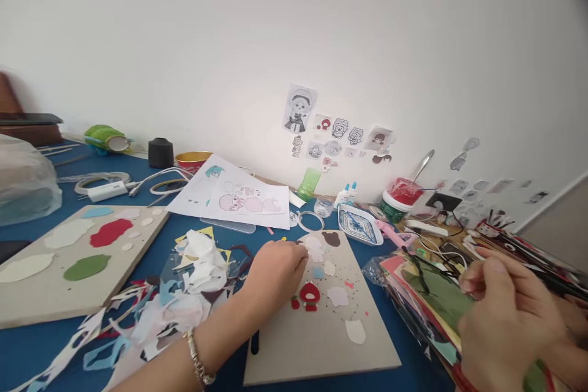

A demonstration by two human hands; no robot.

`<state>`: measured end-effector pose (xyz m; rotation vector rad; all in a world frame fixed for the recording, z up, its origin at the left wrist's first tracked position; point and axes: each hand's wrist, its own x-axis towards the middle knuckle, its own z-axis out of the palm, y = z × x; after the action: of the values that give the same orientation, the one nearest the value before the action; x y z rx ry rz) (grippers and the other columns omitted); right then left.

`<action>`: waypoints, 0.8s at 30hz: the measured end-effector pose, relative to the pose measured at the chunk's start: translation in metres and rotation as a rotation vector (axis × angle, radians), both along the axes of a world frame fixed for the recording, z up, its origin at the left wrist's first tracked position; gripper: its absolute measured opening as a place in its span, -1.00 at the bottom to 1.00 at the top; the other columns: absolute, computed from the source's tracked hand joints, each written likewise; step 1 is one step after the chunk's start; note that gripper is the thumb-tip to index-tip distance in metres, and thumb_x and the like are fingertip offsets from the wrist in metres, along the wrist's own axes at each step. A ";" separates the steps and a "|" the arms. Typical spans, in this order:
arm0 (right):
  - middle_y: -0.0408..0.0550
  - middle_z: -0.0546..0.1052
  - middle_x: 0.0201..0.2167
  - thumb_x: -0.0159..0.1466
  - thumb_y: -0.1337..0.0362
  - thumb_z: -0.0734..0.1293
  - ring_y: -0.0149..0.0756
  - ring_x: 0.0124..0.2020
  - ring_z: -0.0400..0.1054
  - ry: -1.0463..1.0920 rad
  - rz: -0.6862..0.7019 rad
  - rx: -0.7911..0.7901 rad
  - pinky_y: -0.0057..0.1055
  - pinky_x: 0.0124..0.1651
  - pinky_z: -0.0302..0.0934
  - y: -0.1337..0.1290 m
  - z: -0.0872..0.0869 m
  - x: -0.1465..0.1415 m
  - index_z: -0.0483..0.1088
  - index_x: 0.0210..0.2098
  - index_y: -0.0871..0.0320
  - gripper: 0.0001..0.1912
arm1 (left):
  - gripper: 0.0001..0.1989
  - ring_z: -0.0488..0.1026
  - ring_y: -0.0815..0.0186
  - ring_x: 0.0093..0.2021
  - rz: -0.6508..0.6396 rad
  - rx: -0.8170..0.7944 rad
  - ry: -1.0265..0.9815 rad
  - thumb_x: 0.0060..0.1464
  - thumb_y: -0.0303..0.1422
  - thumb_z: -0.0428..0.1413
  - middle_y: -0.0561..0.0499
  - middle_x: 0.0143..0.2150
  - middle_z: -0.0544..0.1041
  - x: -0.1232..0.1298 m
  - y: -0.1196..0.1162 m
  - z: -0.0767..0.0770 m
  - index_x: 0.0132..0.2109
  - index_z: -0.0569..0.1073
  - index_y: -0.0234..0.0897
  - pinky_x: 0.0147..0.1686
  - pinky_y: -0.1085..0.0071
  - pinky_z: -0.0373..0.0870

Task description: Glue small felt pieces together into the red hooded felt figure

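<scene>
My left hand (278, 272), with a silver bracelet at the wrist, has its fingers curled over the upper left of a grey board (321, 352). Anything between its fingertips is hidden. Just below and to the right of that hand, a red hooded figure (310, 297) lies on the board, beside a small red piece (295, 302). Pale cut shapes (339, 296) and a brown piece (331, 238) are also on it. My right hand (496, 303) is raised at the right, fingers pinched together beside coloured sheets (436, 288); its contents cannot be made out.
Another board (55, 294) with coloured shapes stands at the left. Fabric scraps (174, 312) lie between the boards. Printed sheets (257, 202), a blue-patterned tray (361, 225), glue bottles (345, 195) and a pink glue gun (395, 234) are behind. Part of another hand (572, 324) shows at the right edge.
</scene>
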<state>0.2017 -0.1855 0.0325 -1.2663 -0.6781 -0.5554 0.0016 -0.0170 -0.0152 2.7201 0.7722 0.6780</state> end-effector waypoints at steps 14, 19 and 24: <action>-0.08 0.54 -0.27 0.26 0.09 0.26 -0.28 -0.39 0.37 -0.274 0.304 -0.964 -0.39 -0.40 0.24 0.020 -0.005 -0.012 0.50 -0.24 0.05 -0.76 | -0.75 0.46 0.17 -0.24 0.059 -0.113 0.052 0.12 -0.43 -0.05 -0.11 -0.27 0.56 -0.002 0.006 -0.005 -0.29 0.54 -0.27 -0.31 0.36 0.30; -0.13 0.48 -0.16 0.26 0.24 0.31 -0.21 -0.09 0.32 -0.470 0.590 -1.300 -0.30 -0.10 0.20 0.041 -0.020 -0.041 0.49 -0.18 -0.01 -0.84 | -0.79 0.46 0.19 -0.22 0.042 -0.201 0.082 0.03 -0.39 0.07 -0.07 -0.23 0.56 -0.005 0.005 -0.003 -0.23 0.57 -0.21 -0.31 0.38 0.32; -0.12 0.44 -0.15 0.12 0.25 0.45 -0.17 -0.07 0.27 -0.464 0.627 -1.337 -0.28 -0.06 0.16 0.048 -0.038 -0.057 0.43 -0.11 0.04 -0.67 | -0.74 0.45 0.13 -0.18 0.018 -0.255 0.119 -0.09 -0.26 0.20 -0.06 -0.19 0.53 -0.007 0.002 0.005 -0.19 0.57 -0.16 -0.25 0.30 0.32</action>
<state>0.1447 -0.1372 -0.0053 -1.9930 -1.9364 0.2522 -0.0058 -0.0155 -0.0099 2.5398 0.8481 0.3927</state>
